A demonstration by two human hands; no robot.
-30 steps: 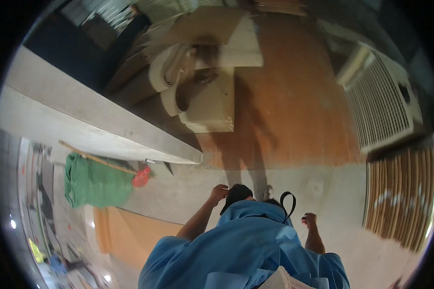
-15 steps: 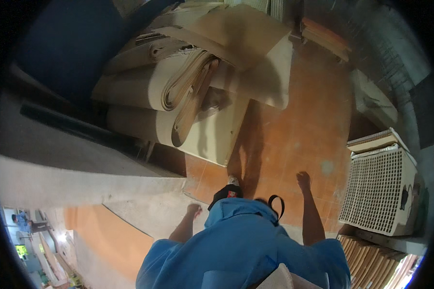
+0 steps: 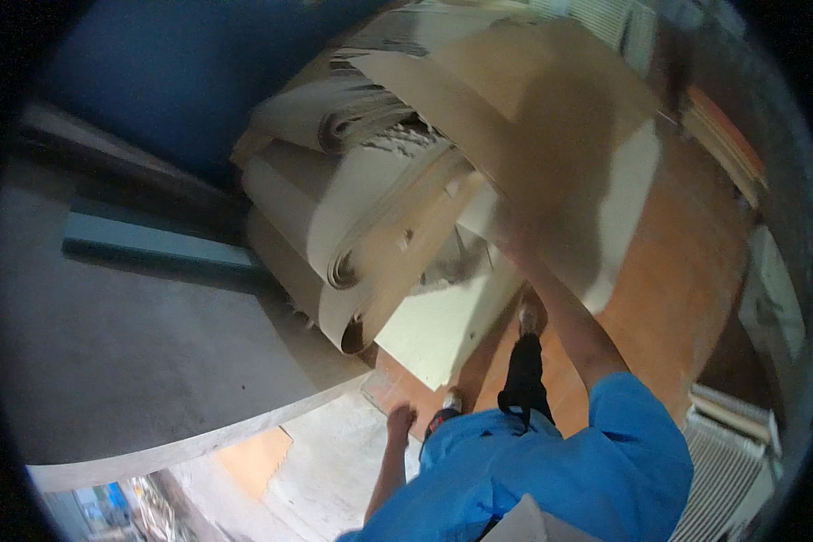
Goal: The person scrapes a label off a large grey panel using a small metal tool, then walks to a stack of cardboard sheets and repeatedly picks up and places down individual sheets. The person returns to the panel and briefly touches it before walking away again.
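My right arm stretches forward, and my right hand (image 3: 512, 233) is at the near edge of a large brown sheet (image 3: 551, 99). Shadow and blur hide its fingers, so I cannot tell whether it grips the sheet. Low beside my body hangs my left hand (image 3: 402, 418), its fingers curled with nothing visible in them. Left of the brown sheet lie thick folded tan sheets (image 3: 334, 208), stacked with rounded folds and ragged edges. Under them a pale yellow board (image 3: 434, 330) shows, with a crumpled clear plastic piece (image 3: 452, 257) near it.
A grey ledge (image 3: 172, 361) carrying a dark green bar (image 3: 163, 248) runs along the left. To the right are the orange tiled floor (image 3: 677, 280), an orange-topped stack (image 3: 723, 144) and a pale slatted crate (image 3: 718, 479). A blue surface (image 3: 181, 81) rises at the far left.
I have stepped closer to the stacked sheets. My right hand has gone from hanging at my side to reaching forward to the brown sheet. My left hand stays low.
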